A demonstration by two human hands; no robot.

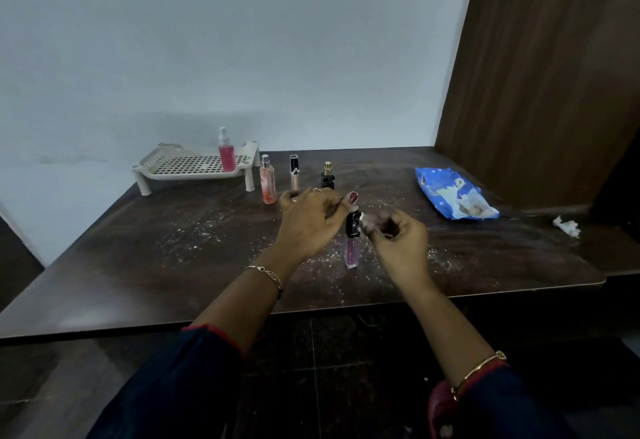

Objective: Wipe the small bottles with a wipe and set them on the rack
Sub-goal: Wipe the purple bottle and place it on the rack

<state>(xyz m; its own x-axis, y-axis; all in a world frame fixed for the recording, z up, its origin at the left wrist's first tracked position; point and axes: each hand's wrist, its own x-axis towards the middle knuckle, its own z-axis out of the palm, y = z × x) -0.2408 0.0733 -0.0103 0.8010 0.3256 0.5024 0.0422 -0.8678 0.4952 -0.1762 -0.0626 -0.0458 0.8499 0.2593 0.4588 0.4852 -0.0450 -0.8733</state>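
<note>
A slim pink tube with a black cap (352, 244) stands upright mid-table. My left hand (310, 220) pinches the top of its cap. My right hand (398, 237) presses a small white wipe (366, 221) against the cap's side; the hand is blurred. A beige perforated rack (194, 165) stands at the back left with a pink spray bottle (227, 151) on it. Beside the rack, on the table, stand an orange-pink spray bottle (268, 180), a slim black-capped tube (294, 172) and a small black bottle with a gold top (327, 175).
A blue wipes pack (453, 194) lies at the right of the dark wooden table (138, 248). A crumpled white wipe (568, 225) lies at the far right. White crumbs are scattered around the hands. A wooden panel (554, 75) stands at the right.
</note>
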